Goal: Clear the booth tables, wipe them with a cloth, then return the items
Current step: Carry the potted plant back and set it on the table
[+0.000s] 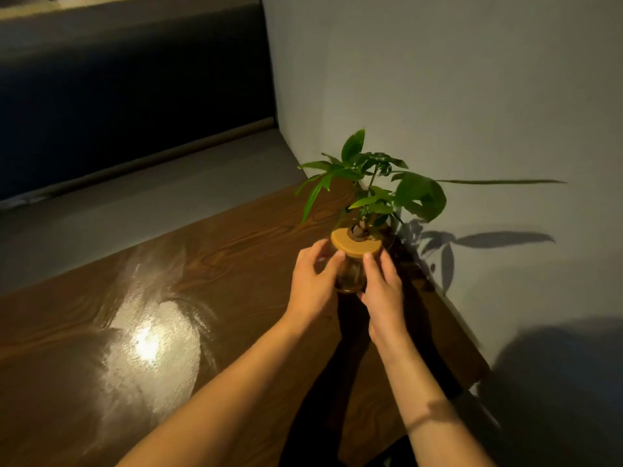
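Standing on the wood table (215, 264) near the grey wall (472, 96) was one glass jar (350, 274) with a round wooden lid (350, 243) and one leafy plant (381, 187). Left hand (312, 281) and right hand (382, 288) curled around it. Beyond the jar lay one dark bench (135, 96).

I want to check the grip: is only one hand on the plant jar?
No, both the left hand and right hand hold the jar.

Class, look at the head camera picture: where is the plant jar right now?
The plant jar sits right of centre, held between the left hand and right hand, over the wooden table close to the grey wall.
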